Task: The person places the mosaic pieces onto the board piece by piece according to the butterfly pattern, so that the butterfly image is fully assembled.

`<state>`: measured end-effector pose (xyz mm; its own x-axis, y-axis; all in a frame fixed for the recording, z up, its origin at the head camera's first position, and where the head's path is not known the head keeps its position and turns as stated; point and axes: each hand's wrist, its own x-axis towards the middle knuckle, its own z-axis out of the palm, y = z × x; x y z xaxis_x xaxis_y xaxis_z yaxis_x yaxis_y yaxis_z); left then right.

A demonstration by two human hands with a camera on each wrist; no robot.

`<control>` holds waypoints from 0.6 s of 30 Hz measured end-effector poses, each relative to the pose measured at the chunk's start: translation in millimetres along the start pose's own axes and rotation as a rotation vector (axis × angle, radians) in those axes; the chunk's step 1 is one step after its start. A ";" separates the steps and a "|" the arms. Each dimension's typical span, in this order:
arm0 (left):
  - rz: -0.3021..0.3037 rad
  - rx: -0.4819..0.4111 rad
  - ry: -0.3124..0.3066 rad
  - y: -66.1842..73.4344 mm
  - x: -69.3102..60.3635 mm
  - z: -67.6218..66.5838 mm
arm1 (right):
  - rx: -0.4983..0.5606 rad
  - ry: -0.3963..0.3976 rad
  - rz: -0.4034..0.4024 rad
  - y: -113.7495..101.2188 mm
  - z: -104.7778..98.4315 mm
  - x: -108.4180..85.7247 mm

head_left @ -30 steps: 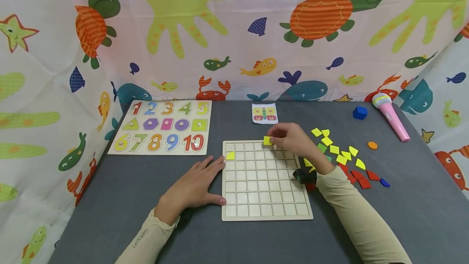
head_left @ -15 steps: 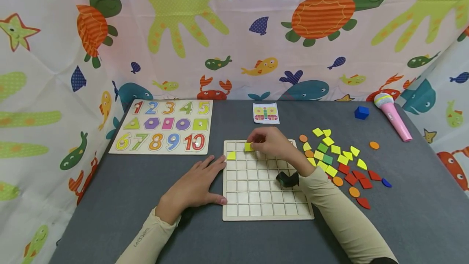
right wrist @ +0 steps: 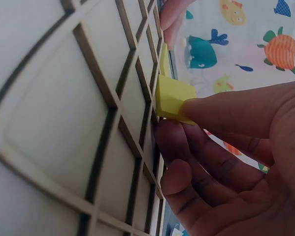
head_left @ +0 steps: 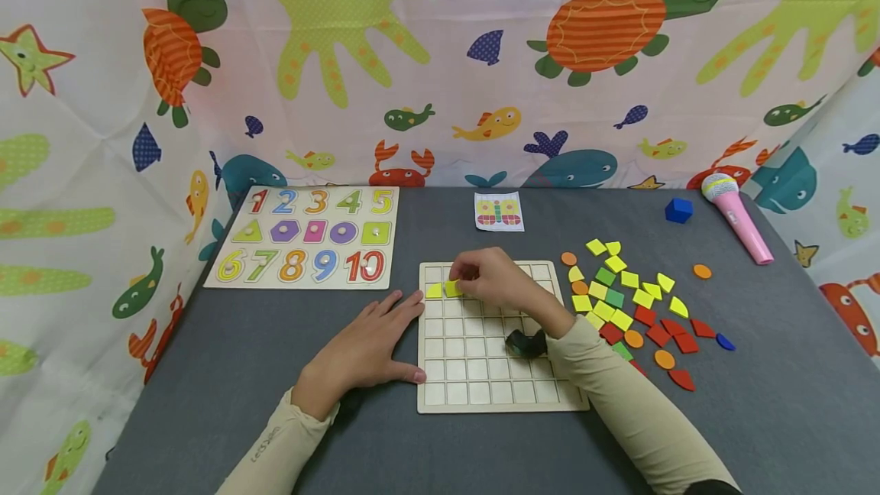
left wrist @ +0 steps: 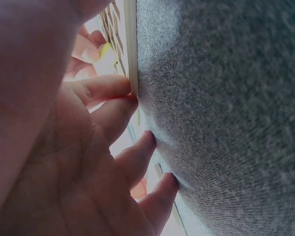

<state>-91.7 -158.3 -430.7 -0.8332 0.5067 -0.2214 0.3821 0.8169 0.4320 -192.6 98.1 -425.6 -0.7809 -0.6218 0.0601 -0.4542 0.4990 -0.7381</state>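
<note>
A wooden grid board lies flat on the grey table. One yellow tile sits in a cell near its upper left corner. My right hand pinches a second yellow square tile between thumb and fingers, right beside the first. In the right wrist view that pinched tile is tilted against the grid's ribs. My left hand rests on the table along the board's left edge, fingers spread, thumb and fingertips touching that edge. The left wrist view shows fingers against the board's side.
Several loose yellow, green, red and orange tiles lie right of the board. A butterfly pattern card is behind it. A number puzzle board lies at left. A blue cube and pink toy microphone stand at far right.
My right hand has carried the pinched yellow tile leftward across the top of the board and slightly down, up to the first yellow tile. My left hand has stayed at the board's edge.
</note>
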 end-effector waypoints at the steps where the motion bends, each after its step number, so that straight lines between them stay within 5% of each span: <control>1: 0.002 -0.001 0.000 0.1 0.0 -0.1 | -0.006 0.001 -0.002 -0.1 0.7 0.2; 18: 0.000 -0.007 -0.003 2.5 -1.1 -1.9 | -0.075 0.008 -0.013 -1.4 9.6 4.9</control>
<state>-90.5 -157.3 -427.8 -0.8321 0.5074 -0.2241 0.3791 0.8151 0.4381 -191.7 88.5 -430.7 -0.7780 -0.6238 0.0750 -0.4951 0.5352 -0.6844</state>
